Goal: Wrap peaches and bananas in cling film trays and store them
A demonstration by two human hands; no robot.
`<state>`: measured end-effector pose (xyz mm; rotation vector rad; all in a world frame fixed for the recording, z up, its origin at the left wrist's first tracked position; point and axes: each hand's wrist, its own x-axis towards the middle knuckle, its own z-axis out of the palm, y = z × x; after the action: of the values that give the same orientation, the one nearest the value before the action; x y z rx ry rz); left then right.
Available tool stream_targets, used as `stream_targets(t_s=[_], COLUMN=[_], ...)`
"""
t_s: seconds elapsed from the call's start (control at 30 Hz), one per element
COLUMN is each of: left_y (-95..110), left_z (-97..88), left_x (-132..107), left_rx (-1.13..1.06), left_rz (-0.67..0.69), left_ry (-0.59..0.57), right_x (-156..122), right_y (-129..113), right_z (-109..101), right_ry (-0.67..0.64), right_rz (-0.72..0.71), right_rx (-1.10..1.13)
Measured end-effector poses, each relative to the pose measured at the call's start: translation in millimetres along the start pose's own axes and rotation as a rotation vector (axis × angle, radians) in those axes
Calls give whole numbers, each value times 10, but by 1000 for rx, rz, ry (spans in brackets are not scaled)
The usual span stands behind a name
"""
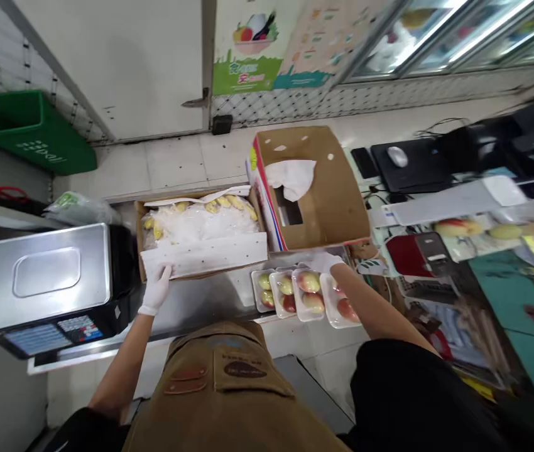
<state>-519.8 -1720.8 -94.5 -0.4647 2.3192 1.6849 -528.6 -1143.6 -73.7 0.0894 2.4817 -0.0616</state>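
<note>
Brown apron (220, 402), steel counter (205, 304), floor tiles (173, 162), left fingers (165, 276) at banana box (208, 256), right fingers (327, 259) by trays (309, 296), grips unclear

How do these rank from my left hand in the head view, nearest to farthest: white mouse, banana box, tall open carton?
From the left hand:
1. Banana box: right at the hand, which is by its near left corner.
2. Tall open carton: to the right, just past the banana box.
3. White mouse: farther right, beyond the carton.

White glare across the glass doors (446, 41), rightward smearing blur.
</note>
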Motion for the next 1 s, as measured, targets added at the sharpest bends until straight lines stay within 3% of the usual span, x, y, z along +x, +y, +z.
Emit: stream_targets(t_s=[0.1, 0.2, 0.27, 0.33, 0.43, 0.53, 0.63, 0.77, 0.87, 1.0], left_y=[168, 439, 623, 743, 729, 500, 186, -85, -97, -38], left_z=[-121, -126, -48, 57, 164, 159, 107, 23, -27, 85], left_x=[268, 601, 755, 778, 529, 72, -364, -646, -582, -239], left_rx=[154, 488, 755, 936, 987, 930, 856, 833, 781, 755], left_rz=[149, 231, 183, 86, 8, 24, 26, -34, -19, 129], left_ry=[46, 58, -49, -242, -441, -505, -580, -617, -569, -313], right_x=[49, 137, 224, 323, 399, 259, -67, -443, -446, -62], right_y=[-336, -982, -1508, -1984, -2438, -2592, -2597, -2575, -2696, -3197], right_z=[-39, -166, -276, -365, -353, -108, 276, 650, 606, 142], right_ry=[-209, -267, -126, 0, 14, -56, -146, -187, -105, 322], right_rz=[-58, -241, -374, -409, -428, -428, -400, -383, -341, -351], right_rx=[-24, 66, 184, 220, 229, 201, 145, 158, 219, 552])
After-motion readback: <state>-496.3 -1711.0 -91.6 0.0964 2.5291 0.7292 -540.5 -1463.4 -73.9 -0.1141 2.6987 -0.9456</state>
